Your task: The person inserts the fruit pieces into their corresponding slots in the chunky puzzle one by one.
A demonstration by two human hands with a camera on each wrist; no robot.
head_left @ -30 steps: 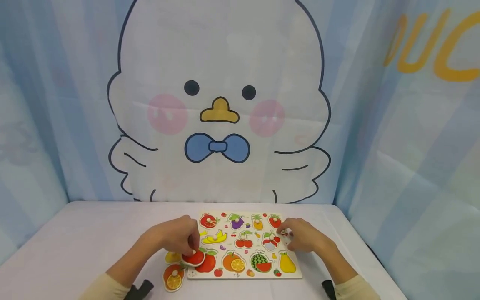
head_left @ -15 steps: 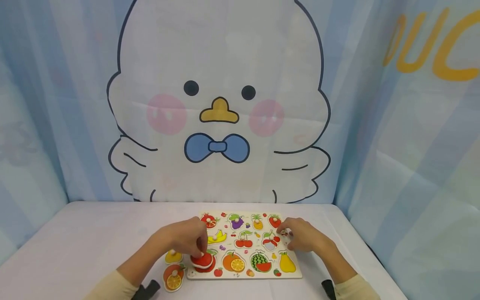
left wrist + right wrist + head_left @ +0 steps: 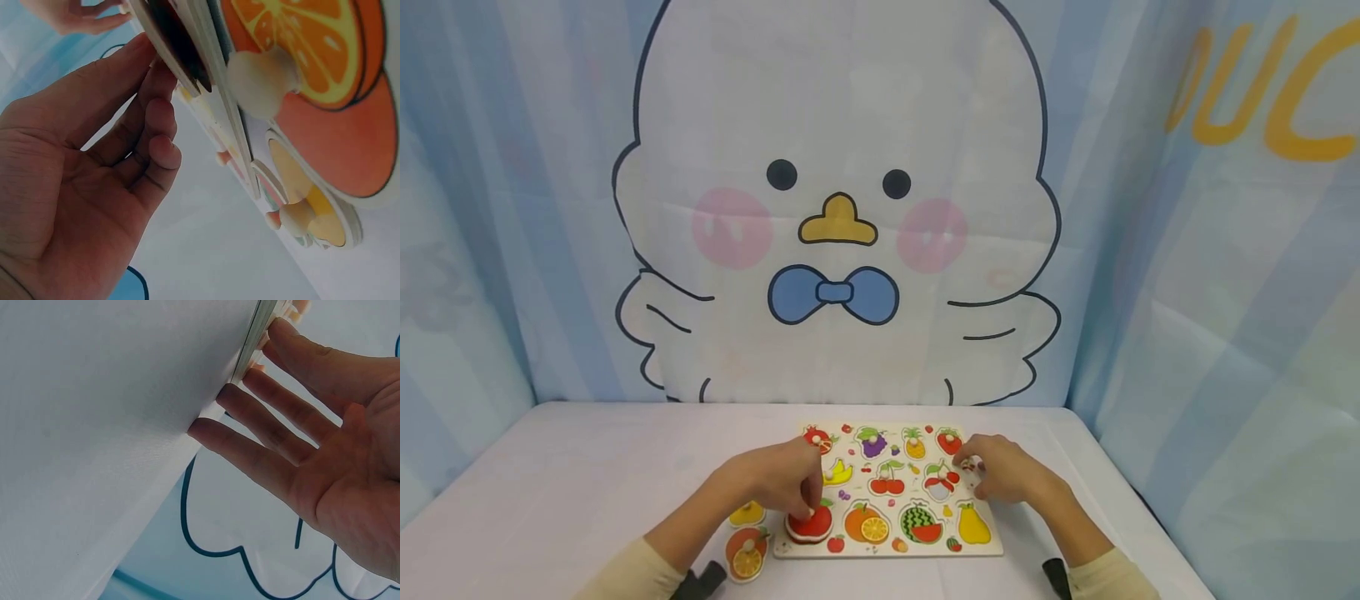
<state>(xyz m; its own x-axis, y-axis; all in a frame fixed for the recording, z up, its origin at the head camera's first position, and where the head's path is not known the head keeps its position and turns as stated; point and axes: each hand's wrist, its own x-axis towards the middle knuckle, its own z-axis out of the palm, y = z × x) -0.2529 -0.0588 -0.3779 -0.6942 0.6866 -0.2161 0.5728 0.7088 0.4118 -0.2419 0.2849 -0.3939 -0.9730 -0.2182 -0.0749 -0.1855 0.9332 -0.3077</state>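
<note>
My left hand (image 3: 784,477) pinches a red apple puzzle piece (image 3: 811,525) from above, over the apple picture at the near left corner of the fruit puzzle board (image 3: 940,552). In the left wrist view the piece shows edge-on as a thin slab (image 3: 170,47) at the fingertips, close to the board. My right hand (image 3: 1009,472) rests at the board's right edge. From the right wrist, its fingers (image 3: 262,422) look extended, the thumb near the board's side and the lower fingertips on the white cloth.
Left of the board lie an orange piece (image 3: 747,555) and, behind it, a yellow piece (image 3: 747,513), both with knobs. Fruit pieces such as the grapes (image 3: 872,443) and cherries (image 3: 887,481) sit on the board. A curtain with a cartoon duck (image 3: 850,358) hangs behind the table.
My left hand has carried the apple piece rightward from beside the yellow piece onto the board's near left corner, and lowered it there. My right hand stays in place.
</note>
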